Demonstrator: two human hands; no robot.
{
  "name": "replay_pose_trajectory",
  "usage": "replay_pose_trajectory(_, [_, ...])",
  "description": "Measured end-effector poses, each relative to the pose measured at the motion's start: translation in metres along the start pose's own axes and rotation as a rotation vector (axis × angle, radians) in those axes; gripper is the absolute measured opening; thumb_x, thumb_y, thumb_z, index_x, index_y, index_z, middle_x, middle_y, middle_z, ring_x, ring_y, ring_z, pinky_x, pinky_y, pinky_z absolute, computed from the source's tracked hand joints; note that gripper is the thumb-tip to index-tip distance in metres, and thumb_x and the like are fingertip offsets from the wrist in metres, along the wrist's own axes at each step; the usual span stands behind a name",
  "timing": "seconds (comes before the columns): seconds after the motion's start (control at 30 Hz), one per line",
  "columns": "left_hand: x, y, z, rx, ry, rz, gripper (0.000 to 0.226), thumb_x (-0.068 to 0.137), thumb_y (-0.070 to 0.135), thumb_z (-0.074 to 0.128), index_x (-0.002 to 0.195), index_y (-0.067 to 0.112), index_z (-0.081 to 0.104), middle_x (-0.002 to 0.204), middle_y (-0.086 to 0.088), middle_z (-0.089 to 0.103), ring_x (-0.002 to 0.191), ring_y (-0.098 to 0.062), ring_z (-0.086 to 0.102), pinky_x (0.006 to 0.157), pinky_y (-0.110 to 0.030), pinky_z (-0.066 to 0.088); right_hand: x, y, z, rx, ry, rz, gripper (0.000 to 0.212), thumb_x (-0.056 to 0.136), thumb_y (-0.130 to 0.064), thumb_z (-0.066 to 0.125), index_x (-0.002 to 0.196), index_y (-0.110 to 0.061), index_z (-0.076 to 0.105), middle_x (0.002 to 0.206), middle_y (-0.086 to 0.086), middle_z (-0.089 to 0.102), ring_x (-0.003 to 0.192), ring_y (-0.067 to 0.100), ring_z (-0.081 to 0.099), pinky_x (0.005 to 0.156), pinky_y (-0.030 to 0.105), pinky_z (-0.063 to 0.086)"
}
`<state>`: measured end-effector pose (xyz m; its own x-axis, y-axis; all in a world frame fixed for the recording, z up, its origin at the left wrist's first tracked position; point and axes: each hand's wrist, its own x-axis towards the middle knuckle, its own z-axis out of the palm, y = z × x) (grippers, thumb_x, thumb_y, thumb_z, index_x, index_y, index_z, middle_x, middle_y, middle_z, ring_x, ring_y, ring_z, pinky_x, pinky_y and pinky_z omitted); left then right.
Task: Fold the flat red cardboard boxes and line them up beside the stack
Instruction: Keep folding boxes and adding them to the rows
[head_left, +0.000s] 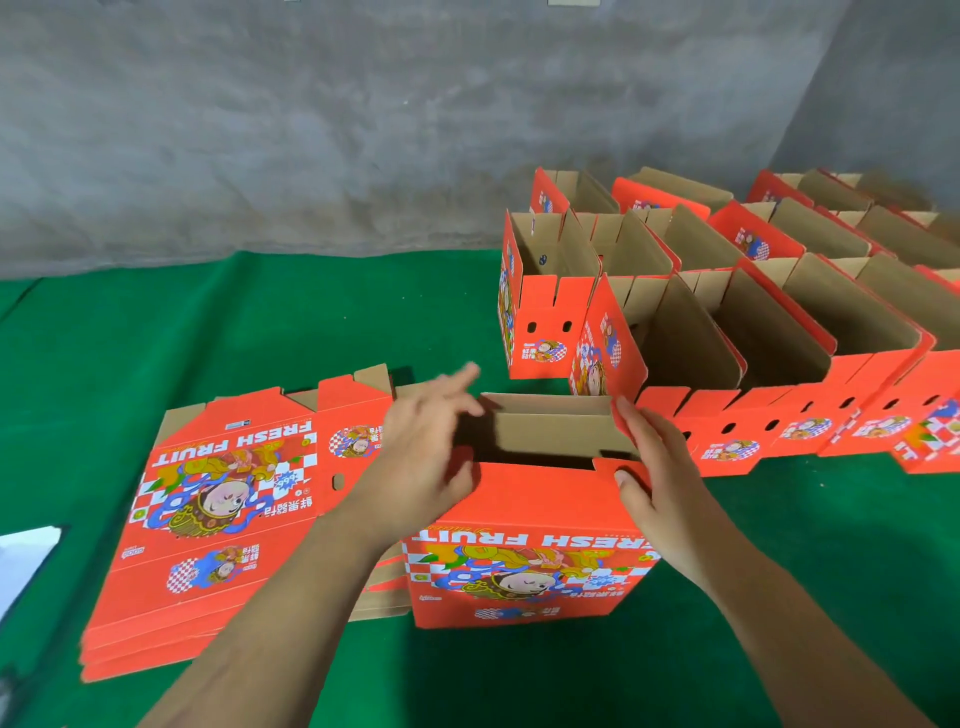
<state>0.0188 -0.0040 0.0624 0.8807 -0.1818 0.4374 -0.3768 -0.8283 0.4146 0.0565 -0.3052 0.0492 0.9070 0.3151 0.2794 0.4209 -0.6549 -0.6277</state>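
- One half-folded red box (524, 540) stood nearest, on the green cloth (779, 597).
- Right hand (657, 483) pinched its right flap; left hand (426, 447) rested open on its left edge.
- One flat stack (218, 519) lay left.
- Folded boxes (727, 332) stood beyond in rows; count unclear.

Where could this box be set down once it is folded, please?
Bare green cloth lies beyond the flat stack, toward the wall and left of the folded boxes; more lies near right, below that row. The far right is crowded.
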Motion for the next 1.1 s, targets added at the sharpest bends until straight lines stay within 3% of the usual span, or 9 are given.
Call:
replay_pose_trajectory(0.2, [0.023, 0.002, 0.002, 0.247, -0.077, 0.047, 0.047, 0.089, 0.048, 0.060, 0.135, 0.044, 0.059, 0.139, 0.008, 0.046, 0.115, -0.025, 0.043, 0.092, -0.040, 0.031, -0.008, -0.002, 0.003, 0.025, 0.041, -0.033, 0.077, 0.097, 0.010, 0.050, 0.160, -0.029, 0.028, 0.157, -0.001, 0.028, 0.139, 0.008, 0.038, 0.113, 0.025, 0.034])
replay_pose_trajectory(0.37, [0.042, 0.010, 0.013, 0.245, -0.059, -0.167, 0.043, 0.094, 0.070, 0.045, 0.129, 0.050, 0.061, 0.130, 0.009, 0.039, 0.107, -0.025, 0.036, 0.096, -0.040, 0.029, -0.009, 0.005, 0.004, -0.035, 0.056, 0.041, 0.082, 0.093, 0.012, 0.045, 0.160, -0.033, 0.030, 0.156, -0.012, 0.025, 0.110, 0.013, 0.055, 0.073, 0.002, 0.035])
replay_pose_trajectory(0.53, [0.062, 0.010, 0.016, 0.312, -0.078, -0.222, 0.043, 0.095, 0.067, 0.052, 0.135, 0.049, 0.057, 0.135, 0.002, 0.040, 0.111, -0.031, 0.042, 0.096, -0.042, 0.031, -0.007, 0.005, 0.009, -0.029, 0.146, 0.014, 0.076, 0.090, 0.014, 0.045, 0.157, -0.022, 0.038, 0.158, -0.003, 0.036, 0.141, 0.012, 0.041, 0.106, 0.035, 0.047])
replay_pose_trajectory(0.67, [0.076, -0.003, 0.017, 0.334, -0.356, -0.382, 0.092, 0.089, 0.078, 0.050, 0.160, 0.055, -0.003, 0.163, -0.007, 0.021, 0.138, -0.040, 0.037, 0.114, -0.050, 0.027, -0.010, 0.006, 0.013, -0.048, 0.148, -0.025, 0.071, 0.087, 0.013, 0.044, 0.152, -0.016, 0.050, 0.158, -0.002, 0.040, 0.141, 0.024, 0.040, 0.116, 0.041, 0.037])
replay_pose_trajectory(0.73, [0.067, -0.007, 0.023, 0.249, -0.412, -0.363, 0.090, 0.086, 0.086, 0.039, 0.157, 0.061, -0.011, 0.166, 0.001, 0.015, 0.139, -0.033, 0.026, 0.115, -0.047, 0.019, -0.013, 0.011, 0.013, -0.076, 0.067, -0.013, 0.070, 0.087, 0.014, 0.048, 0.147, -0.021, 0.056, 0.153, -0.011, 0.036, 0.140, 0.026, 0.035, 0.119, 0.039, 0.028])
replay_pose_trajectory(0.83, [0.053, -0.012, 0.023, -0.049, -0.304, -0.347, 0.068, 0.085, 0.088, 0.019, 0.151, 0.073, 0.008, 0.163, 0.013, 0.023, 0.139, -0.016, 0.015, 0.112, -0.036, 0.008, -0.010, 0.018, 0.000, -0.060, -0.176, 0.114, 0.059, 0.095, -0.006, 0.053, 0.142, -0.040, 0.058, 0.154, -0.021, 0.029, 0.143, 0.014, 0.023, 0.123, 0.036, 0.017])
replay_pose_trajectory(0.93, [0.046, -0.018, 0.023, -0.246, -0.005, -0.367, 0.053, 0.099, 0.060, 0.052, 0.147, 0.061, 0.032, 0.134, 0.021, 0.053, 0.136, -0.015, 0.028, 0.104, -0.034, 0.013, 0.002, 0.016, -0.012, -0.067, -0.323, 0.160, 0.042, 0.090, -0.053, 0.048, 0.127, -0.048, 0.067, 0.147, -0.016, 0.037, 0.139, 0.008, 0.022, 0.115, 0.022, 0.009])
replay_pose_trajectory(1.0, [0.039, -0.023, 0.025, -0.428, 0.084, -0.363, 0.059, 0.097, 0.047, 0.067, 0.147, 0.044, 0.037, 0.111, 0.024, 0.063, 0.126, -0.016, 0.049, 0.104, -0.036, 0.025, 0.021, 0.006, -0.008, -0.006, -0.229, 0.199, 0.039, 0.086, -0.063, 0.042, 0.098, -0.039, 0.071, 0.120, -0.012, 0.051, 0.123, 0.007, 0.036, 0.103, 0.018, 0.020])
replay_pose_trajectory(1.1, [0.031, -0.020, 0.024, -0.791, 0.002, -0.416, 0.044, 0.091, 0.063, 0.063, 0.125, 0.035, 0.068, 0.102, 0.012, 0.074, 0.101, -0.011, 0.066, 0.096, -0.038, 0.045, 0.048, -0.012, 0.003, 0.125, 0.083, 0.321, 0.043, 0.088, -0.064, 0.040, 0.073, -0.026, 0.054, 0.087, 0.003, 0.050, 0.095, 0.026, 0.049, 0.076, 0.035, 0.034])
